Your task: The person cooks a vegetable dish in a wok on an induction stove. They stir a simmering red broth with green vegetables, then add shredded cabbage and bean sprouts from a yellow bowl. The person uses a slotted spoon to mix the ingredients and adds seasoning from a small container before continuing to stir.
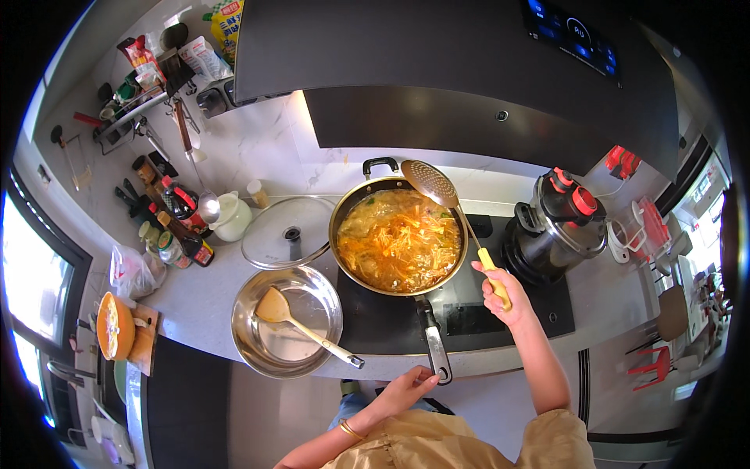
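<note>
My right hand (pixel 505 293) grips the yellow handle of a perforated metal skimmer (pixel 432 183). The skimmer's bowl is held over the far right rim of a deep frying pan (pixel 331 234) and looks empty. Orange-brown broth with shredded pale strips (pixel 404 240) fills much of the pan, which sits on the black cooktop (pixel 381 328). At the near end of the pan handle (pixel 435 346), my left hand (pixel 405 390) holds on with thumb and fingers; part of the grip is hidden.
Left of the pan lie a glass lid (pixel 275 234) and a steel basin (pixel 243 328) with a spatula (pixel 310 334) across it. A pressure cooker (pixel 551 228) stands right. Sauce bottles (pixel 187 234) line the wall. The range hood (pixel 410 53) overhangs the back.
</note>
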Tool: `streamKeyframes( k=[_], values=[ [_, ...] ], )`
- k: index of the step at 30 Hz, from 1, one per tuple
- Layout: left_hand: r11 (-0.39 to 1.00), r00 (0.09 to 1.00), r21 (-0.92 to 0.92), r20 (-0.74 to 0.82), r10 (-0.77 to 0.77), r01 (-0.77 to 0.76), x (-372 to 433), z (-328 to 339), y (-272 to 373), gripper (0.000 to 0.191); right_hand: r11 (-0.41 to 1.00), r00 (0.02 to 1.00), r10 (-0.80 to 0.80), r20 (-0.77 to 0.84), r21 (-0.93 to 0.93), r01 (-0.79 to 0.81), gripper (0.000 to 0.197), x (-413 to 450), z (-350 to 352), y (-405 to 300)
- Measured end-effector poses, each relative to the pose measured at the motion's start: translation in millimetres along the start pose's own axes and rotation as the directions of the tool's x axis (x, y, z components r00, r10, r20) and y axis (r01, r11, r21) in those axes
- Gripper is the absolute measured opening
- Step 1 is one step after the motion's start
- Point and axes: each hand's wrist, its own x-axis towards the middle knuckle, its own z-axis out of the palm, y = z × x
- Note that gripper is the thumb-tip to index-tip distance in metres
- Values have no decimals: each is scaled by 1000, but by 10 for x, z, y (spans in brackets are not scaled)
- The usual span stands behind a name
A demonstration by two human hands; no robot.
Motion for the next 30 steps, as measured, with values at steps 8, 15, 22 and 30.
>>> streamKeyframes(
  k=[8,15,22,30],
  values=[
    [1000,1000,-9,25,-12,12,23,6,-58,45,967,991,69,117,237,-96,39,115,-246,185],
    [1000,997,3,72,-24,24,9,-29,22,42,934,995,56,-80,-348,-81,34,52,-128,156],
    [999,995,-18,93,-24,26,30,-16,-4,40,939,981,187,-53,-284,-194,18,-38,40,92],
    [999,999,-46,41,19,-17,38,8,-110,42,907,928,367,60,-242,-343,16,-38,190,121]
  ],
)
